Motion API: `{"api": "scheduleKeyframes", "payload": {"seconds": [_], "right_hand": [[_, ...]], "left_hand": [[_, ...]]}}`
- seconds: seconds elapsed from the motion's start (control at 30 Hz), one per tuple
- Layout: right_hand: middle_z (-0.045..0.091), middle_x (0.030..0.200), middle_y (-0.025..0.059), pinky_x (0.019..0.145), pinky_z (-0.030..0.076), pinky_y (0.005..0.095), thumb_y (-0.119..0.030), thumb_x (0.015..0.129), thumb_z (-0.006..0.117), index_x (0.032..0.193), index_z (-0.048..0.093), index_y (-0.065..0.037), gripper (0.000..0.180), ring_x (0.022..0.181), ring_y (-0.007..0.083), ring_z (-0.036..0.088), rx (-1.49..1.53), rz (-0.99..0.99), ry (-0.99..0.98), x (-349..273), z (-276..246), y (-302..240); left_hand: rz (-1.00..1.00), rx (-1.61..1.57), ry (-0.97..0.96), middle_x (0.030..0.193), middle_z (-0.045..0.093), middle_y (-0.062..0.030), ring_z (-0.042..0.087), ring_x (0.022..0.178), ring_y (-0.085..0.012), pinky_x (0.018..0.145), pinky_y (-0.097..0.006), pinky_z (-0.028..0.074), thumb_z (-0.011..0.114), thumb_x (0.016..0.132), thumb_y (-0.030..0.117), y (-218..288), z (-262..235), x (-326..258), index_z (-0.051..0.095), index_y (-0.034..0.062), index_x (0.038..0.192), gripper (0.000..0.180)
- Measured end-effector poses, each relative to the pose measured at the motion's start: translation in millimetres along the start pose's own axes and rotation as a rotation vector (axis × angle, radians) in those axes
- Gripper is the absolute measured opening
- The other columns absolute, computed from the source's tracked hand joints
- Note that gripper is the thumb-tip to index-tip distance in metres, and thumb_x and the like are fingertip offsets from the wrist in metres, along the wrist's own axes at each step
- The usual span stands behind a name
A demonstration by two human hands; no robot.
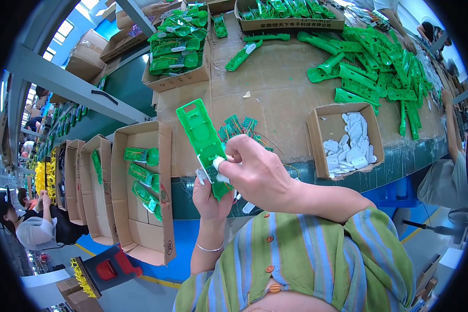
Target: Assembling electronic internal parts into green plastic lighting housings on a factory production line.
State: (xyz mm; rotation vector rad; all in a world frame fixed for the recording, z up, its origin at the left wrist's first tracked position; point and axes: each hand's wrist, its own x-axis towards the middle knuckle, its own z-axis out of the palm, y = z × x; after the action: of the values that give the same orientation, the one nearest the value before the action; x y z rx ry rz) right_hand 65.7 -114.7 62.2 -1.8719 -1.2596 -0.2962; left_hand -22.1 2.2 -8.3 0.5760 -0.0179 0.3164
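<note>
My left hand [212, 200] grips the lower end of a long green plastic housing [202, 130], held tilted above the table's near edge. The housing's ribbed inner side faces up. My right hand [260, 169] is closed over its lower part, fingers curled and pressed against it. White shows at a fingertip there; I cannot tell whether it is a finger cover or a small part. What the right fingers pinch is hidden. Just beyond the right hand lie several small green circuit boards [248, 125] with thin wires, partly covered by it.
Right of my hands, a carton [317, 151] holds white plastic pieces [354, 148]. A heap of green housings [385, 73] lies at the far right. Filled cartons [205, 78] stand at the back. At left, an open carton [166, 218] holds several green assemblies. A metal frame [62, 75] crosses the upper left.
</note>
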Motion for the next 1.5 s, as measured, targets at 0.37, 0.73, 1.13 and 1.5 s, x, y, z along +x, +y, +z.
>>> {"api": "scheduleKeyframes", "payload": {"seconds": [0.37, 0.73, 1.13, 1.5], "right_hand": [[0.048, 0.085, 0.0124, 0.055, 0.047, 0.0304, -0.007, 0.063, 0.059, 0.083, 0.055, 0.004, 0.024, 0.07, 0.0214, 0.054, -0.096, -0.257, -0.103, -7.8, -6.1, 0.4], [0.053, 0.088, 0.0112, 0.063, 0.051, 0.0303, -0.011, 0.064, 0.059, 0.079, 0.057, -0.001, 0.018, 0.076, 0.0207, 0.058, -0.193, -0.34, 0.015, -24.8, 8.2, 23.4], [0.058, 0.084, 0.0074, 0.068, 0.052, 0.0257, -0.001, 0.071, 0.068, 0.091, 0.058, 0.002, 0.022, 0.078, 0.0132, 0.06, 0.98, 0.433, -0.023, -25.8, -10.8, 21.8], [0.042, 0.126, 0.0092, 0.101, 0.032, 0.0349, -0.009, 0.075, 0.068, 0.126, 0.036, -0.001, 0.061, 0.118, 0.0196, 0.04, 1.38, 0.376, -0.542, -26.5, 3.5, 53.7]], "left_hand": [[0.002, 0.042, 0.065, 0.115, 0.052, -0.0119, 0.053, 0.105, -0.0228, 0.087, -0.035, 0.045, 0.041, 0.092, 0.028, -5.5, 10.7, -6.5, 0.041, 0.0005, 0.121, 0.04], [0.092, 0.516, 0.139, 0.116, 0.052, -0.0111, 0.054, 0.101, -0.0168, 0.084, -0.027, 0.045, 0.05, 0.089, 0.014, -8.7, 25.5, -5.5, 0.039, -0.0026, 0.125, 0.041], [0.271, 0.755, 0.089, 0.1, 0.058, -0.0057, 0.054, 0.09, -0.0097, 0.077, -0.022, 0.043, 0.055, 0.083, 0.004, -1.5, 44.1, -9.7, 0.049, -0.0052, 0.113, 0.031], [0.133, 0.385, 0.034, 0.098, 0.055, -0.012, 0.057, 0.086, -0.0177, 0.074, -0.03, 0.049, 0.051, 0.086, 0.01, 14.1, 51.6, 6.9, 0.043, -0.0007, 0.114, 0.031]]}}
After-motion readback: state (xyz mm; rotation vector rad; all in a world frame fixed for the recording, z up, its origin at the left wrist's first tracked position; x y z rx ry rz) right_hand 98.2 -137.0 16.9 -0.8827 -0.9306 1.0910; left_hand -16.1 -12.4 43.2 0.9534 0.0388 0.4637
